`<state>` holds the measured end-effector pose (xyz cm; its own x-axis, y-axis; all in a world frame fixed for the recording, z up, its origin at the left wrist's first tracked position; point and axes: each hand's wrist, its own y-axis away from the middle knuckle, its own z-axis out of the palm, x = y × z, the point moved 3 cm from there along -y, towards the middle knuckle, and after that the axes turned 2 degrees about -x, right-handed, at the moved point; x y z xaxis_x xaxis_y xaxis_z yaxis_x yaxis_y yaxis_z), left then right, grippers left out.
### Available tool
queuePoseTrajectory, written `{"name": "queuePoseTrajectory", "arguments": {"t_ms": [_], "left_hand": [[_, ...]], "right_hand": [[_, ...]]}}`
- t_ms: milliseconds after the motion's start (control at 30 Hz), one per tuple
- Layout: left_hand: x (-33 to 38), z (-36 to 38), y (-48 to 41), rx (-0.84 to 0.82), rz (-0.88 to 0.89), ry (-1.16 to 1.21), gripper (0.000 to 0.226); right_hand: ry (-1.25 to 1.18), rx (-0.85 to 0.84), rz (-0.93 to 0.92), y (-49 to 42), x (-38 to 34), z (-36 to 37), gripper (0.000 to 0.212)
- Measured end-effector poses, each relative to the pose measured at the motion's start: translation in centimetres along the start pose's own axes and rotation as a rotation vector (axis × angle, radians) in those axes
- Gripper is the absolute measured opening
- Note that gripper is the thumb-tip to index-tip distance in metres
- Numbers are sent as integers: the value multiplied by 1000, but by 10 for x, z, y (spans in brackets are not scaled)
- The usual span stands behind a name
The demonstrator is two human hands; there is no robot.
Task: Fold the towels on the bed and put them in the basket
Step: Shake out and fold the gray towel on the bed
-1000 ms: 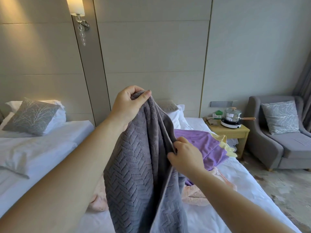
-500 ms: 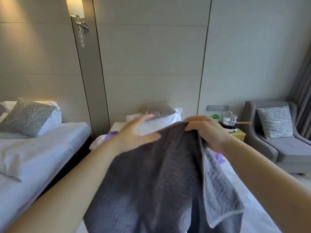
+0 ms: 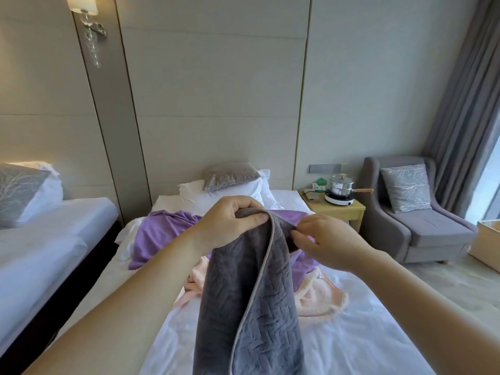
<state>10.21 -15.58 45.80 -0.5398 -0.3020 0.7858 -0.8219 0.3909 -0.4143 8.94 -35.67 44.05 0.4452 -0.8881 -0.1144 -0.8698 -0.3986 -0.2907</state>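
- Pinched shut in the left hand (image 3: 232,223): the top edge of a dark grey herringbone-textured towel with pale piping (image 3: 249,307), fingers curled over the bunched cloth, thumb pressing from the front.
- Closing on the same top edge just to the right: the right hand (image 3: 327,243), fingertips touching the grey cloth in a light pinch, the far side of that hold hidden by the hand.
- Hanging in the air from both hands, draped long and narrow, apparently doubled lengthwise, lower end out of view at the bottom edge.
- Lying beneath, on the white-sheeted bed (image 3: 351,342): a crumpled purple towel (image 3: 159,234) toward the pillows and a rumpled pale pink fluffy towel (image 3: 319,301) nearer, partly overlapped by the purple one; both unfolded.
- Standing at the far right edge: a light box-like corner (image 3: 487,239), possibly the basket, too cropped to tell.
- Judged early in the task: first towel mid-fold, nothing seen put away, two towels left untouched.
- No readable writing or brand anywhere; a small green item on the bedside table (image 3: 335,209) too blurred to read.
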Motion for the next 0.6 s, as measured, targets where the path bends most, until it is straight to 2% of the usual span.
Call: {"name": "queuePoseTrajectory", "arguments": {"t_ms": [67, 167, 300, 367, 500, 600], "left_hand": [[2, -5, -2, 54, 3, 30, 14], [0, -20, -5, 146, 4, -26, 7], [-8, -31, -7, 283, -81, -45, 2], [-10, -33, -9, 388, -108, -100, 3], [-8, -23, -12, 512, -116, -147, 5], [-2, -17, -15, 564, -97, -145, 7]], "right_hand": [[36, -11, 40, 1, 12, 2, 30], [-144, 76, 110, 5, 29, 5, 8], [-583, 153, 195, 8, 27, 4, 31], [-736, 137, 189, 10, 17, 4, 35], [-649, 31, 63, 15, -21, 21, 14], [-450, 44, 98, 13, -44, 41, 49]]}}
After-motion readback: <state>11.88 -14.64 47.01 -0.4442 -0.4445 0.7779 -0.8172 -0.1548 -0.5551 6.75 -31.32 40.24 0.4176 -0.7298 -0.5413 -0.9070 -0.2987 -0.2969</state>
